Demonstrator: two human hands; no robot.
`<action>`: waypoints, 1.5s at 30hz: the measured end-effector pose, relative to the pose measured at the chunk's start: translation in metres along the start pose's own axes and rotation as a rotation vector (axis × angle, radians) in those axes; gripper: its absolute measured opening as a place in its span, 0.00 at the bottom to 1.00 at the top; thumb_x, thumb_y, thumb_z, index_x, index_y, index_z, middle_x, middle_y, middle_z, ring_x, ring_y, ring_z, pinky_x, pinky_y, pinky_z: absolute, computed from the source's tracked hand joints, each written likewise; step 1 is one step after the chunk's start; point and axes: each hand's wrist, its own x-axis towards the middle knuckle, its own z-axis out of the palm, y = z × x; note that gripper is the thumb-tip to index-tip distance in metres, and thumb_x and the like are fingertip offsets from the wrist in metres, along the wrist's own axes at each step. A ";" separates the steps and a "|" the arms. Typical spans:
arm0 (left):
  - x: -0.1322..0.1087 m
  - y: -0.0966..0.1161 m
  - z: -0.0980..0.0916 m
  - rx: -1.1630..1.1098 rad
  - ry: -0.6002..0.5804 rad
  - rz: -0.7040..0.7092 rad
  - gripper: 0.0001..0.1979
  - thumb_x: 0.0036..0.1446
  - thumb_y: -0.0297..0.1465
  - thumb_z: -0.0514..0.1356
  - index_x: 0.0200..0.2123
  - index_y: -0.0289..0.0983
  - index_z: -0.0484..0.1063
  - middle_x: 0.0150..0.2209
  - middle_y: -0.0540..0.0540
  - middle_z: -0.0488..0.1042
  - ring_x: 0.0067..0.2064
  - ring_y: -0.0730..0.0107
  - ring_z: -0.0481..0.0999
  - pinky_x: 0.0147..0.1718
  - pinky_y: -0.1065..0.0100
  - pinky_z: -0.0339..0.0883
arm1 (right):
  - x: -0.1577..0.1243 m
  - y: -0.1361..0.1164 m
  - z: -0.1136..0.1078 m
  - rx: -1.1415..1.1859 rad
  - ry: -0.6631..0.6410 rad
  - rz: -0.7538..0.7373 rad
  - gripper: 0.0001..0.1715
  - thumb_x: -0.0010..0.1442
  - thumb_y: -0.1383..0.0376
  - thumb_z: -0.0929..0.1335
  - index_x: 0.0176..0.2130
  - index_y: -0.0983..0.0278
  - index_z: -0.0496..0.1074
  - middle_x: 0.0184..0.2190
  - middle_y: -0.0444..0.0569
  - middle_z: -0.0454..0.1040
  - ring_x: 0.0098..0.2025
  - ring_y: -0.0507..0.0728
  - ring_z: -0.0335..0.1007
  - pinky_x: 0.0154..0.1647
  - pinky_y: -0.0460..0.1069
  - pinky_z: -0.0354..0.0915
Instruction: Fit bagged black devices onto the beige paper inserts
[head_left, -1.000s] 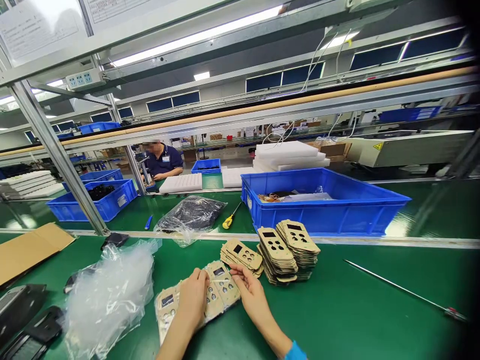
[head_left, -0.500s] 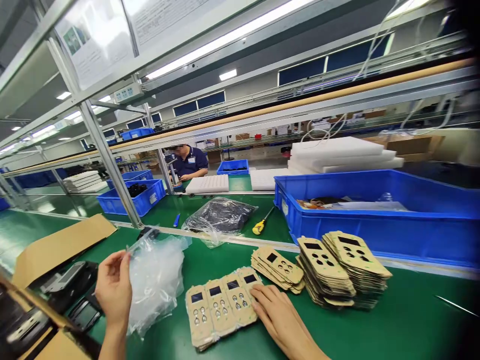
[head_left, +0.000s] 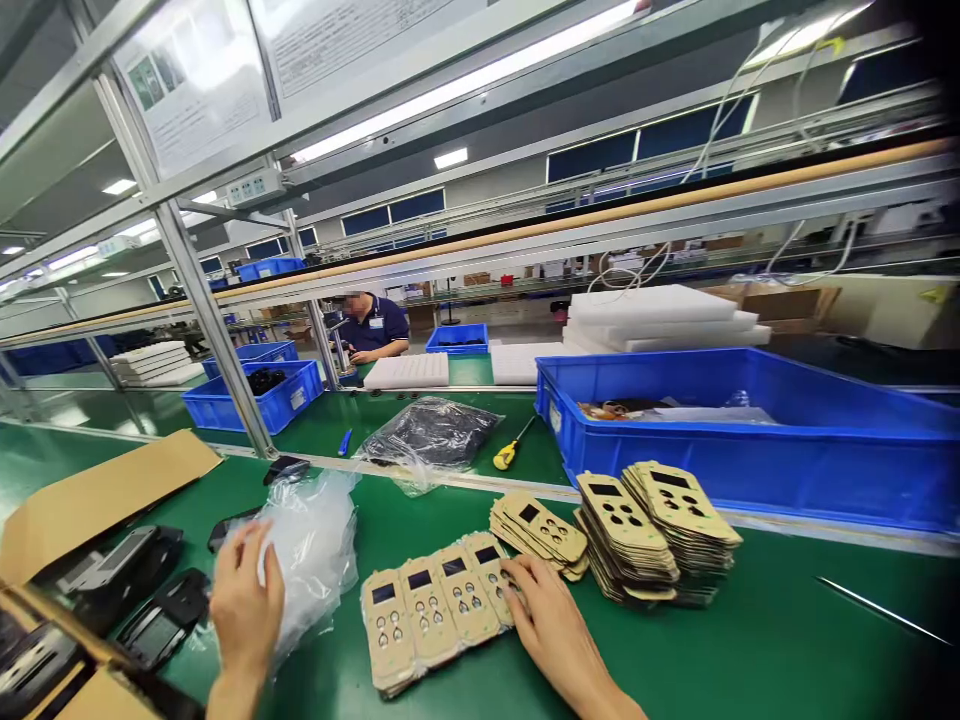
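Green bench (head_left: 712, 655): left hand (head_left: 244, 602) half-curled, empty, by crumpled clear plastic (head_left: 321, 540); right hand (head_left: 553, 625), fingers loose, just touches beige holed panels (head_left: 435, 640); gentle pressure suits

The right fingers (head_left: 531, 583) partly hide the row's rightmost panel (head_left: 485, 573).

- The person's left hand (head_left: 246, 605) points upward at lower left, fingers (head_left: 235, 545) loosely parted.
- Right hand (head_left: 553, 622) palm down at lower centre, fingers slightly bent.

Bright strip light (head_left: 465, 81), glare on sheet (head_left: 191, 85), right edge dark
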 end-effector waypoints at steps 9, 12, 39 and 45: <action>-0.119 0.033 0.064 -0.229 -0.440 0.044 0.29 0.60 0.43 0.49 0.59 0.33 0.61 0.57 0.37 0.69 0.56 0.51 0.68 0.54 0.52 0.66 | -0.001 0.005 0.006 -0.039 0.034 0.167 0.21 0.56 0.62 0.64 0.48 0.66 0.72 0.40 0.58 0.71 0.44 0.68 0.67 0.42 0.60 0.67; -0.123 0.032 0.068 -0.265 -0.429 0.007 0.29 0.60 0.43 0.48 0.59 0.32 0.61 0.55 0.37 0.70 0.54 0.51 0.69 0.53 0.52 0.66 | -0.001 0.006 0.011 -0.024 0.060 0.183 0.22 0.55 0.63 0.63 0.48 0.68 0.72 0.39 0.59 0.71 0.44 0.67 0.68 0.41 0.59 0.68; -0.124 0.038 0.056 -0.481 -0.383 -0.064 0.24 0.49 0.42 0.61 0.48 0.38 0.71 0.57 0.37 0.68 0.59 0.49 0.65 0.56 0.51 0.63 | 0.001 -0.014 -0.008 1.296 -0.141 0.560 0.26 0.51 0.54 0.69 0.48 0.60 0.73 0.50 0.53 0.74 0.57 0.66 0.64 0.55 0.60 0.64; -0.121 0.061 0.045 -0.628 -0.468 -0.176 0.19 0.53 0.49 0.58 0.40 0.41 0.70 0.36 0.47 0.78 0.36 0.62 0.77 0.35 0.67 0.72 | -0.001 -0.029 0.001 1.282 -0.044 0.453 0.40 0.42 0.51 0.78 0.52 0.62 0.69 0.53 0.55 0.72 0.59 0.65 0.63 0.63 0.59 0.55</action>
